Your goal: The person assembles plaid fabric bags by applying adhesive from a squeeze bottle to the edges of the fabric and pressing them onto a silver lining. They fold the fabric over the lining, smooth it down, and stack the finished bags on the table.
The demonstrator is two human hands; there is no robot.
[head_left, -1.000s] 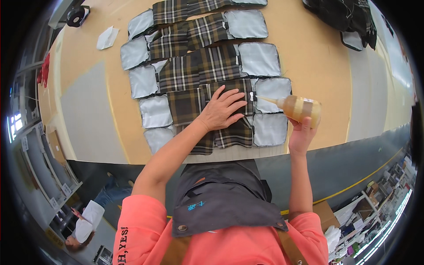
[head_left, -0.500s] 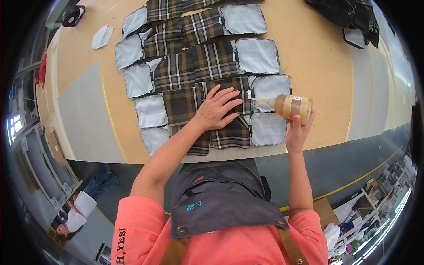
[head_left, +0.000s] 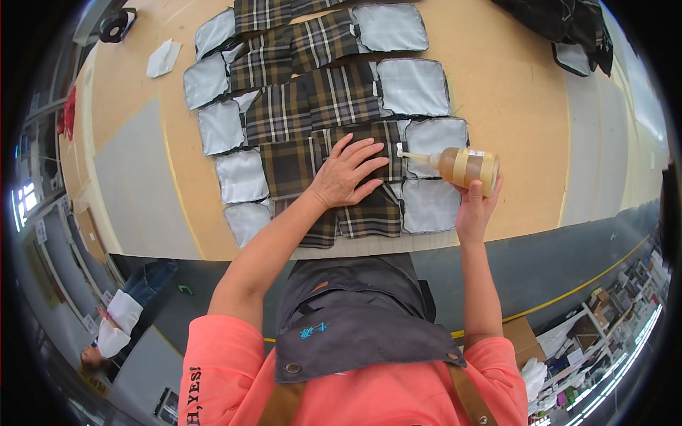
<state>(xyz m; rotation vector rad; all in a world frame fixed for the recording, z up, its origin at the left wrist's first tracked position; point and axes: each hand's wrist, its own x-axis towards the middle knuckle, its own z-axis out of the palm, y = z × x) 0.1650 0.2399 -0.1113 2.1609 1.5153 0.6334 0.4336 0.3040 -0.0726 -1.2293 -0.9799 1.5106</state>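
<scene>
Plaid cloth in brown and dark green, each piece joined to a pale grey lining panel, lies in an overlapping row on the tan worktable [head_left: 511, 142]; every place here is told from that row of plaid pieces [head_left: 312, 106]. Far to its left, near the table's upper corner, sits a dark tape roll [head_left: 117, 23], and just below that a small white scrap [head_left: 162, 58] lies flat on the board. At the near end of the row the left hand [head_left: 346, 172] rests palm down on the front plaid piece [head_left: 355, 192], fingers spread apart and pressed flat on the cloth. Just right of that hand, over the grey lining panels [head_left: 432, 167] at the row's right edge, the right hand [head_left: 477, 204] holds an amber squeeze bottle [head_left: 465, 165] on its side, fingers wrapped around its base from below. The bottle's white nozzle [head_left: 410, 154] points left toward the plaid, its tip close to the seam where plaid meets lining; whether it touches the cloth cannot be told. Well to the right of the row, at the table's far corner, lies a heap of dark fabric [head_left: 561, 21].
</scene>
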